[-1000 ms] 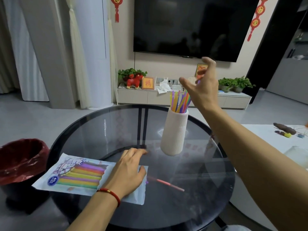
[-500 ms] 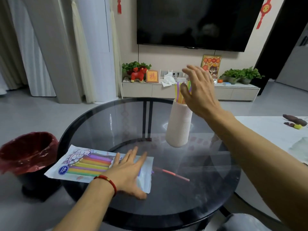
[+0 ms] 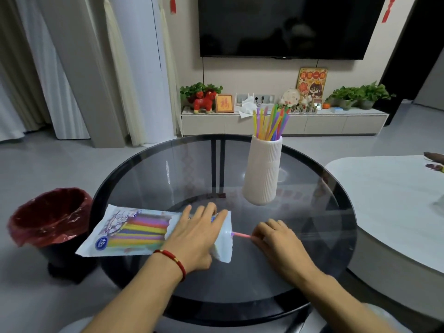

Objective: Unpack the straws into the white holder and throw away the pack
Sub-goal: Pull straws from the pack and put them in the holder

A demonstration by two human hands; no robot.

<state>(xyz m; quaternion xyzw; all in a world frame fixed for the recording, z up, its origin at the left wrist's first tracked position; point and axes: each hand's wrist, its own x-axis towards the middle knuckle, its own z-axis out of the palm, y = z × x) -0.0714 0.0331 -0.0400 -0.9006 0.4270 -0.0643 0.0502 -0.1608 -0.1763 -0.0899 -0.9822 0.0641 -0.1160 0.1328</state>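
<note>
— Pack?
— Flat printed plastic straw pack (image 3: 134, 233), marked "40", under flat left hand (image 3: 192, 236); right hand (image 3: 276, 239) pinches pink straw (image 3: 241, 235) at its 3 o'clock.
— Holder?
— Ribbed white holder (image 3: 263, 169), 1 o'clock — glass table (image 3: 300, 272).

The round table (image 3: 300, 280) is dark smoked glass, glossy, with a black rim. The white holder (image 3: 263, 171) looks matt and finely ribbed. The pack (image 3: 134, 233) is shiny printed plastic film; a crinkly red plastic liner sits in the bin (image 3: 49, 217)
</note>
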